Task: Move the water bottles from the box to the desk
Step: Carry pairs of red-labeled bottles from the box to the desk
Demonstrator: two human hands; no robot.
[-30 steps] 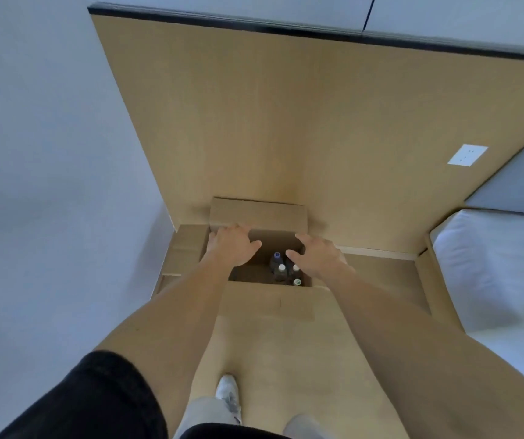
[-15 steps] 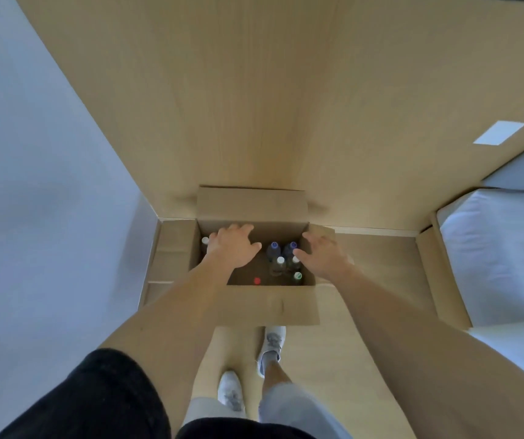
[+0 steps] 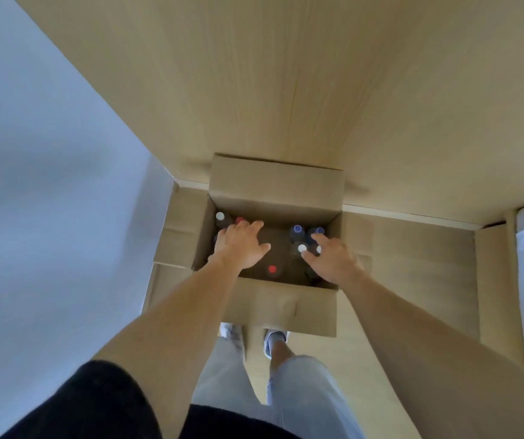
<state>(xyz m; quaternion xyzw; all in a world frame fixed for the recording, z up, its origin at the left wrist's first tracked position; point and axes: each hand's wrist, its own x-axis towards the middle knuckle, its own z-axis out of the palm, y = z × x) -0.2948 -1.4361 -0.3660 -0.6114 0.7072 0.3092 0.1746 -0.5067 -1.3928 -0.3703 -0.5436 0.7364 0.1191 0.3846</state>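
Both hands spread over open box (image 3: 281,307) on floor, left hand (image 3: 241,247) far-left, right hand (image 3: 333,259) by white-capped bottle (image 3: 301,248); risk: crowded upright bottles (image 3: 272,270) topple if fingers snag neighbouring caps.

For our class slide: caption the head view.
Both hands, left and right, reach into an open cardboard box of bottles.

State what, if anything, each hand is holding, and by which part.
Neither: the left hand and right hand hover with spread fingers over the bottles in the open brown cardboard box.
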